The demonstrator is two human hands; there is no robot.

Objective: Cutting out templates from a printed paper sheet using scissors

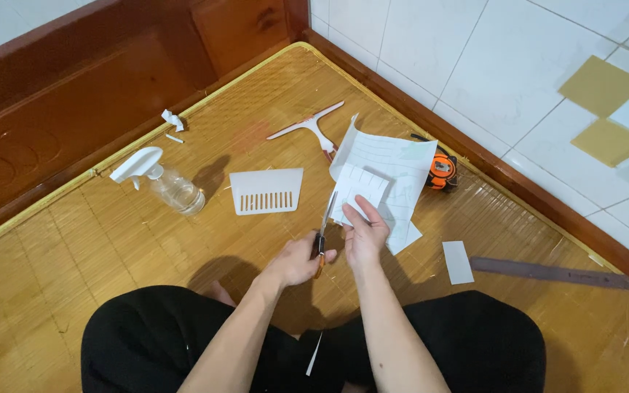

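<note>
Over the woven bamboo mat (183, 255), the left hand (296, 260) has its fingers closed round orange-handled scissors (323, 233), blades up against the paper. Right hand (364, 234) pinches a white sheet (384, 171), lifted just above the mat. Spray bottle (161, 182), white scraper (267, 191) and squeegee (313, 127) lie beyond; tape measure (442, 171) sits right.

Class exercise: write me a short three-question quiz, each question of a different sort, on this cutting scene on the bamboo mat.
1. True or false: the left hand holds the scissors.
2. What does the right hand grip? A) tape measure B) white sheet C) ruler
3. Which item lies between the spray bottle and the white sheet?

Key: 1 true. 2 B. 3 the white scraper.
</note>
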